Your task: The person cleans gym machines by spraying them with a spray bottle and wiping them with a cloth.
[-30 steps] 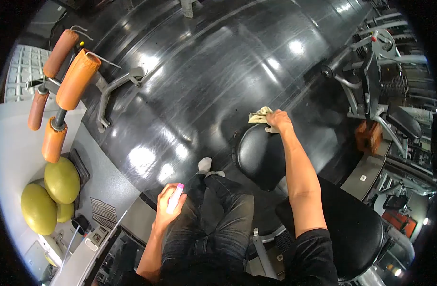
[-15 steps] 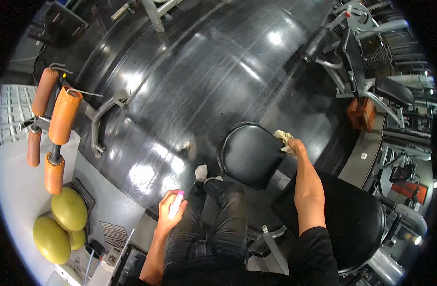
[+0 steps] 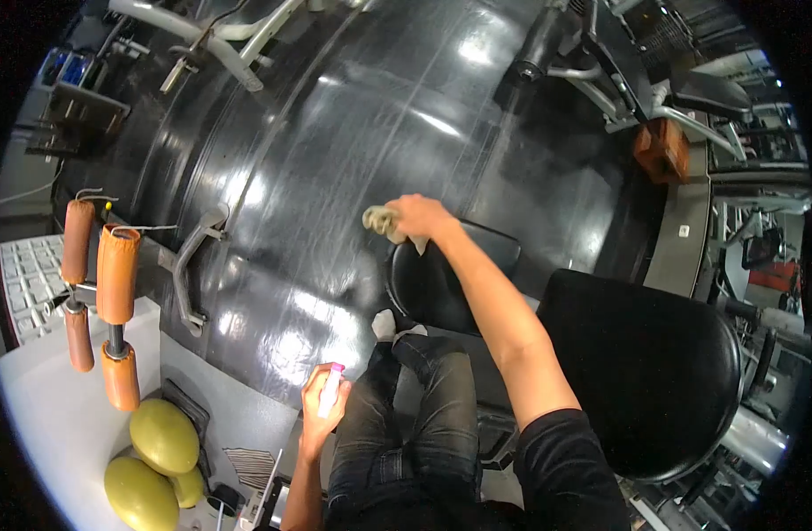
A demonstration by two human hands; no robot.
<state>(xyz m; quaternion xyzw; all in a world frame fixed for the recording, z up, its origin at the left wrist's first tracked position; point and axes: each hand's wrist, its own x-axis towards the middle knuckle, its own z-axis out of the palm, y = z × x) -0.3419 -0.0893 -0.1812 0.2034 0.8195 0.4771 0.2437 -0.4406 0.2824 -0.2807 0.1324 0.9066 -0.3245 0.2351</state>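
Note:
My right hand [image 3: 421, 217] is closed around a crumpled pale cloth [image 3: 383, 223], which hangs over the far left edge of a small black padded seat [image 3: 428, 288]. That forearm crosses over the seat and hides part of it. Low in front of my body, my left hand [image 3: 314, 400] grips a slim white bottle [image 3: 330, 394] with a pink top. A larger black pad [image 3: 636, 367] lies to the right, beside my right upper arm. My legs in dark jeans [image 3: 406, 398] are below, between the two hands.
Orange and brown foam rollers [image 3: 118, 274] stand at the left, above green oval balls [image 3: 164, 435]. A bent metal machine foot [image 3: 189, 274] rests on the glossy black floor [image 3: 335, 177]. Gym machines and a brown block [image 3: 662, 150] line the right side.
My right hand has swept the cloth leftward, from the seat's right edge to its far left side. The left hand keeps the bottle in nearly the same place. The whole view has shifted.

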